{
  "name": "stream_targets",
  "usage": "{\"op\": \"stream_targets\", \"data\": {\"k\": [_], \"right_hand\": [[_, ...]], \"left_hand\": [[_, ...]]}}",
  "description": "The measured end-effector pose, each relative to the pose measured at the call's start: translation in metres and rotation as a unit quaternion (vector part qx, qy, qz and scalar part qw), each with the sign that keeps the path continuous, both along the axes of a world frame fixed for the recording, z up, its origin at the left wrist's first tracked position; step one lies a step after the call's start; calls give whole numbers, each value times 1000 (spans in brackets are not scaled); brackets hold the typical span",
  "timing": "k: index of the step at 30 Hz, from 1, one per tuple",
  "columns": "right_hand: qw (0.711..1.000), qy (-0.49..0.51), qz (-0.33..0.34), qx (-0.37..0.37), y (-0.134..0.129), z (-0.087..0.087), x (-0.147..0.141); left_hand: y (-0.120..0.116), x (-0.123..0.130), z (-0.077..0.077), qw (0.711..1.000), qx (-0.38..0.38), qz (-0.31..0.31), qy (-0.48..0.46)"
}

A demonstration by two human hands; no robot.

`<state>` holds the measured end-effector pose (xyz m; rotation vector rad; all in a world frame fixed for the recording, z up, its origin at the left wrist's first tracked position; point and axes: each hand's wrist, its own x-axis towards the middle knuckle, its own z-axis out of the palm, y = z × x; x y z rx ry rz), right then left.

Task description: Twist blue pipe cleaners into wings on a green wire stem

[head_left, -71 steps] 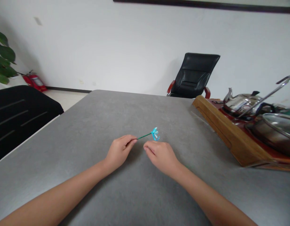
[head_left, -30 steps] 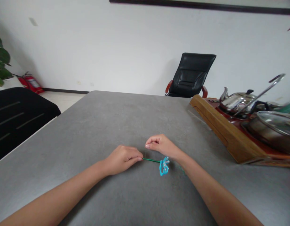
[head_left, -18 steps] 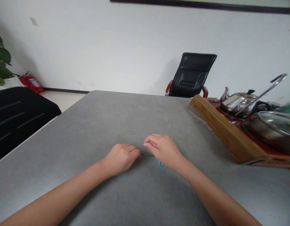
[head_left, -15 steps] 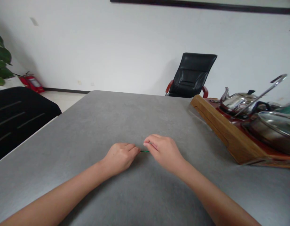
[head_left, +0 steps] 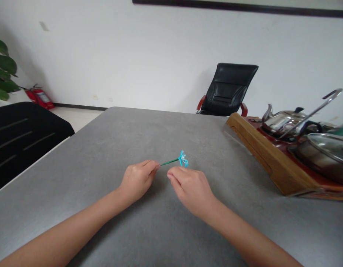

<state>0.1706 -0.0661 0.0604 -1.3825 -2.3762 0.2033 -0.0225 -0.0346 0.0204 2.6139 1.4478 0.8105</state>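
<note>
A small artificial flower [head_left: 182, 158] with light-blue petals and a green stem sits over the grey table, its head pointing right. My left hand [head_left: 139, 178] pinches the lower end of the stem between thumb and fingers. Just below and in front of the blossom is my right hand [head_left: 192, 188], its fingers folded together and apart from the stem. Whatever may be within those right fingers is hidden.
A grey table [head_left: 127, 129] spreads under both hands. On the right stands a wooden tray unit [head_left: 257, 155] with a metal kettle [head_left: 284, 122] and a lidded pot [head_left: 318, 154]. Beyond are a black office chair [head_left: 229, 89] and, at left, a dark chair back [head_left: 29, 137].
The flower head, hidden before behind my right hand, now shows. My left hand has raised the stem slightly and moved left; my right hand has come down, off the stem.
</note>
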Motion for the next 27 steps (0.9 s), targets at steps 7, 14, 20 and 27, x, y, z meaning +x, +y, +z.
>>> {"op": "stream_targets", "data": {"k": [7, 14, 20, 27], "right_hand": [[998, 41, -7, -39, 7, -15, -1], [976, 172, -14, -136, 23, -34, 7], [931, 288, 22, -222, 40, -55, 11], [899, 343, 32, -271, 52, -64, 20]], "left_hand": [[4, 0, 1, 987, -113, 15, -116], [8, 4, 1, 956, -189, -24, -224], [8, 6, 1, 943, -226, -57, -237], [4, 8, 4, 934, -253, -118, -224]]}}
